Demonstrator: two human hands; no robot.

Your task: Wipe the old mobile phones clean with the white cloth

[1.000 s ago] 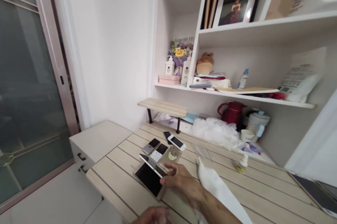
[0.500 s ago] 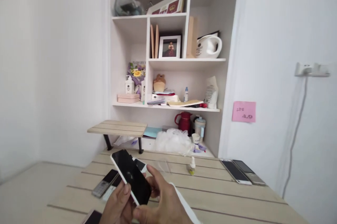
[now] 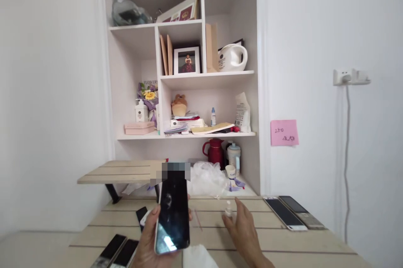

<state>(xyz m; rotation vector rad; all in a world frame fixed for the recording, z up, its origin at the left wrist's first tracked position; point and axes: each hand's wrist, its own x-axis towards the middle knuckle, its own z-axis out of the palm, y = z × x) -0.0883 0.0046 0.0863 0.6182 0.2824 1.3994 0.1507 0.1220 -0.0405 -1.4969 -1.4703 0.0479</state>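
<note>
A black smartphone (image 3: 172, 217) stands upright, long axis vertical, top pointing away over the worktop's middle, its glossy glass catching light. The left hand (image 3: 147, 238) grasps its lower edge. The right hand (image 3: 242, 230) is open and empty, just beside a small dropper bottle (image 3: 228, 209) on the slatted pale-wood worktop (image 3: 220, 234). 2 phones (image 3: 291, 213) lie along its right edge.

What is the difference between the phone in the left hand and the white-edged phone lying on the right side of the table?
The held phone stands upright in the left hand, while the white-edged phone lies flat on the slatted wooden table. The held phone's screen shows a bright reflection; the white-edged phone's shows no such glare. The held phone's top is blurred out, but the white-edged phone shows whole. Both are slim, with dark screens.
</note>
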